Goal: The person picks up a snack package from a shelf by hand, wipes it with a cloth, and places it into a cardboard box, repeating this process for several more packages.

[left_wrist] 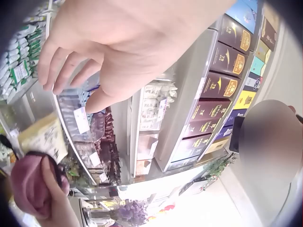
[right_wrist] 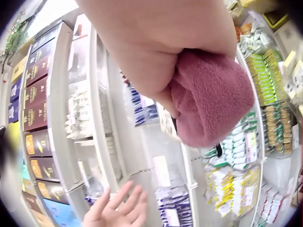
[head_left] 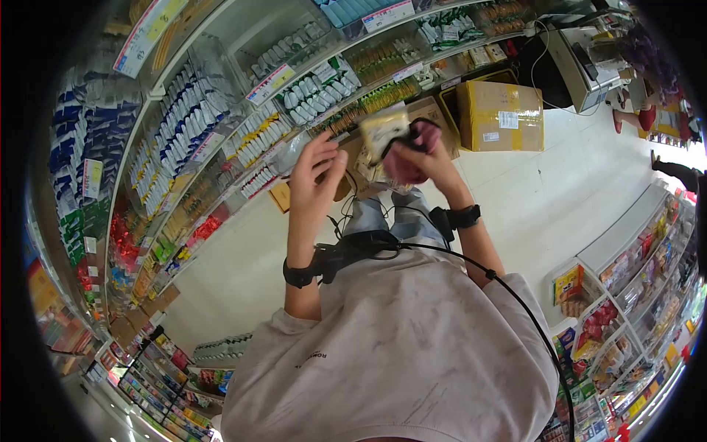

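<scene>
a bunched dusty-pink terry cloth (head_left: 403, 166) lies against an upright, pale printed packet (head_left: 384, 131), both held aloft.

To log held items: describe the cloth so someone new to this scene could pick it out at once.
In front of the shelves on the left of the head view, the person has both arms raised. The right hand grips the cloth together with a pale packet, and the left hand is open beside them. The cloth is the only soft, fuzzy, dusty-pink thing among glossy packaging.
</scene>
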`<state>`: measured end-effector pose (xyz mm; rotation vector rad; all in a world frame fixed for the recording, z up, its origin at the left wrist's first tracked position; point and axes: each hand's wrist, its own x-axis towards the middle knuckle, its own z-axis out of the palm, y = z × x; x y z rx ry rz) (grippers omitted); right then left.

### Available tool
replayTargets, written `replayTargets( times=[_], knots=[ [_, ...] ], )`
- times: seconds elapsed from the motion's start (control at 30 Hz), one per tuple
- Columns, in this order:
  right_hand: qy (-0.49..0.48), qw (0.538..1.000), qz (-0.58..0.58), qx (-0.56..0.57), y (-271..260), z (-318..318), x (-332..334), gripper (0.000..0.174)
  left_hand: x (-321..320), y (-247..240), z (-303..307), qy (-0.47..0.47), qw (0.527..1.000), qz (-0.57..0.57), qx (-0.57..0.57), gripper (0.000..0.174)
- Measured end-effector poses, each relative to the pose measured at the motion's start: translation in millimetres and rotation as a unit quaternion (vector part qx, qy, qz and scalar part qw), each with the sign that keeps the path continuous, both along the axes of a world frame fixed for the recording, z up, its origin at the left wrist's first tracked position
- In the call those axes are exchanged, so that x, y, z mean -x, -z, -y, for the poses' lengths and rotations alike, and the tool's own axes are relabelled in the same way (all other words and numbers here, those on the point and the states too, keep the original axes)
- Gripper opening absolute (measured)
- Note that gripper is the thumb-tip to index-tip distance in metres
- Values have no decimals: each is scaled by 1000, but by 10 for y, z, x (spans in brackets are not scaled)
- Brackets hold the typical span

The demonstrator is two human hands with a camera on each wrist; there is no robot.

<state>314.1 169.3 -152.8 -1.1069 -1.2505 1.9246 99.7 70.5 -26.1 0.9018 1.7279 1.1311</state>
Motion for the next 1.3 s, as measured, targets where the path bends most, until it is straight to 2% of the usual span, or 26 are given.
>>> replayTargets(
  times=[0.07, 0.1, 0.13, 0.17, 0.23, 0.33, 0.43, 0.47, 0.57, 0.77, 0.87, 0.97, 1.0, 1.1, 1.2, 1.3],
  knots=[
    [130, 991, 36, -16, 193, -93, -99, 55, 80, -111, 51, -17, 1000, -4, -4, 40],
    [199, 978, 31, 58, 726, -144, -226, 51, 115, -130, 95, -22, 1000, 1, 1, 39],
    [269, 962, 44, 33, 1150, -212, -305, 44, 155, -144, 128, -27, 1000, 6, 3, 38],
    [245, 967, 40, 62, 1157, -273, -436, 41, 185, -153, 163, -33, 999, 9, 5, 38],
    [262, 962, 56, 58, 1727, -312, -648, 29, 229, -157, 241, -42, 999, 15, 8, 36],
    [295, 934, 33, 197, 2289, -252, -833, 24, 295, -117, 362, -55, 998, 21, 14, 35],
    [307, 913, 98, 251, 2782, -80, -917, 21, 342, -80, 460, -62, 998, 7, 18, 35],
    [288, 920, 137, 226, 2871, -5, -919, 21, 358, -83, 482, -66, 997, 8, 25, 35],
    [312, 879, 165, 322, 3089, 108, -878, 22, 409, -57, 556, -74, 997, 9, 33, 34],
    [279, 911, 62, 299, 2739, 137, -463, 23, 494, 34, 695, -94, 994, 27, 45, 34],
    [289, 910, 65, 289, 2974, 93, -221, 20, 523, 61, 718, -88, 995, 21, 52, 34],
    [259, 920, 45, 289, 3325, 52, -90, 23, 537, 86, 746, -83, 995, 15, 58, 33],
    [287, 912, 32, 291, 3302, 66, -5, 23, 544, 93, 759, -81, 995, 12, 60, 33],
    [273, 901, 80, 328, 3264, 1, 177, 26, 557, 115, 808, -78, 995, 10, 62, 33],
    [301, 906, 78, 287, 3331, 12, 349, 39, 565, 133, 858, -88, 993, 1, 83, 33],
    [296, 916, 42, 269, 3392, 14, 448, 41, 590, 160, 925, -89, 992, -5, 94, 33]
  ],
)
